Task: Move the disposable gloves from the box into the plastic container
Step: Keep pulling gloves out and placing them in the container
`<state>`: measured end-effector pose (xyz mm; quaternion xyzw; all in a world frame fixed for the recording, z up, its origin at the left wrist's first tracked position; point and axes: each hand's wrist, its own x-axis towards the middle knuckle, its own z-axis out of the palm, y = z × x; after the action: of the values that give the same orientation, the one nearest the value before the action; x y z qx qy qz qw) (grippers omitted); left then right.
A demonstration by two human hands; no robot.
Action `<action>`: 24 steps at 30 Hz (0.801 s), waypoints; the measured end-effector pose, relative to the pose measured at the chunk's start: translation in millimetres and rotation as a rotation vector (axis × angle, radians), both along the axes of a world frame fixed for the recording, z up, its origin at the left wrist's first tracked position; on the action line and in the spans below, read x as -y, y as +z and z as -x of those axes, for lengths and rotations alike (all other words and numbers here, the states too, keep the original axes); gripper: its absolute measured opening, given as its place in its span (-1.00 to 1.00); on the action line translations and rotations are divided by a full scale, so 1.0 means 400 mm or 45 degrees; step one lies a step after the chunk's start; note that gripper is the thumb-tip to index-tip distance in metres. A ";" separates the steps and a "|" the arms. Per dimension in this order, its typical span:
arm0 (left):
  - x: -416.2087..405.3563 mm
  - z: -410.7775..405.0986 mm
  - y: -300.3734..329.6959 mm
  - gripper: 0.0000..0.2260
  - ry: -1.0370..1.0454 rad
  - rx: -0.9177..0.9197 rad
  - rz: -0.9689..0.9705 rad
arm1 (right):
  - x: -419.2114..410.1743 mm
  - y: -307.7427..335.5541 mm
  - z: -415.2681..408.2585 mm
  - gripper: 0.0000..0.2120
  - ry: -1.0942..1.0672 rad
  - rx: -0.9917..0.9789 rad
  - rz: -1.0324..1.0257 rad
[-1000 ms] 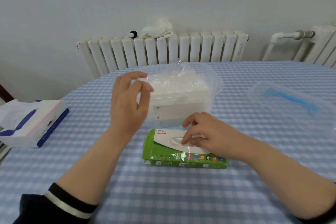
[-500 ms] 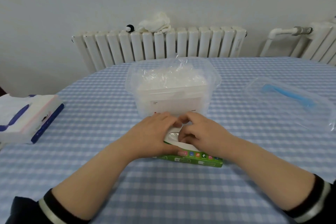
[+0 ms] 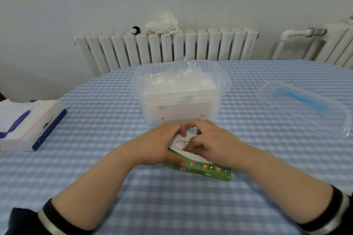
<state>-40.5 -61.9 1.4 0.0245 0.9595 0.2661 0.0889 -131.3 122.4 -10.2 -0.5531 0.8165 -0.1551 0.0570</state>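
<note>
A second ago my left hand (image 3: 160, 143) was up in the air by the tub (image 3: 181, 101). Now it is down on the green box (image 3: 206, 168), so both my hands are on it. That means I am done dropping one bunch and I am going back for more gloves.

My left hand wraps the left end of the box. Its thumb is on the near side and its fingers curl over the top. It holds the box so it will not slide. My right hand (image 3: 208, 141) is on the right part of the top. Its fingers bend down at the hole (image 3: 180, 143) in the white top, where a bit of clear glove shows. I think they are pinching it, but I cannot tell for sure.

The box lies flat on the blue check table (image 3: 95, 101), near me, just in front of the tub. The tub is open and a big heap of clear gloves (image 3: 177, 82) sits in it, up to the rim. Its lid (image 3: 305, 108) lies off to the right, well apart.

I judge the job is far along, since the tub is so full. Next I would pull the glove up and lift it over the near wall of the tub.
</note>
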 end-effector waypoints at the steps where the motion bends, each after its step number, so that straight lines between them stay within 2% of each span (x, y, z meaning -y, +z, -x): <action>1: 0.001 0.000 0.000 -0.43 -0.001 0.006 -0.008 | 0.003 -0.008 0.001 -0.85 0.016 -0.055 0.065; 4: 0.000 -0.001 0.001 -0.46 -0.002 0.020 -0.028 | 0.007 -0.025 0.010 -0.82 0.081 -0.320 0.172; 6: 0.001 -0.002 -0.001 -0.47 0.005 0.024 -0.033 | 0.004 -0.025 0.013 -0.75 0.085 -0.344 0.241; 8: 0.004 -0.004 0.001 -0.46 0.019 0.045 -0.032 | 0.001 -0.015 0.007 -0.74 0.054 -0.123 0.368; 12: 0.000 -0.001 0.005 -0.41 0.011 0.033 -0.026 | -0.005 0.018 -0.006 -0.86 -0.131 0.565 0.708; 15: -0.009 -0.004 0.013 -0.37 0.001 0.029 -0.003 | -0.008 0.069 -0.013 -0.77 -0.370 0.958 1.052; 18: 0.001 -0.005 0.031 -0.34 0.027 0.116 0.032 | -0.017 0.113 -0.016 -0.66 -0.476 1.287 1.210; 21: 0.017 -0.011 0.080 -0.32 0.007 0.231 -0.273 | -0.028 0.143 -0.025 -0.60 -0.501 1.507 1.232; 24: 0.014 -0.020 0.126 -0.11 0.042 0.055 -0.757 | -0.039 0.158 -0.031 -0.61 -0.484 1.628 1.146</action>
<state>-32.7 -67.4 51.7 0.0282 0.8378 0.5372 0.0938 -119.0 138.1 53.2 -0.1789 0.5653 -0.7630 0.2576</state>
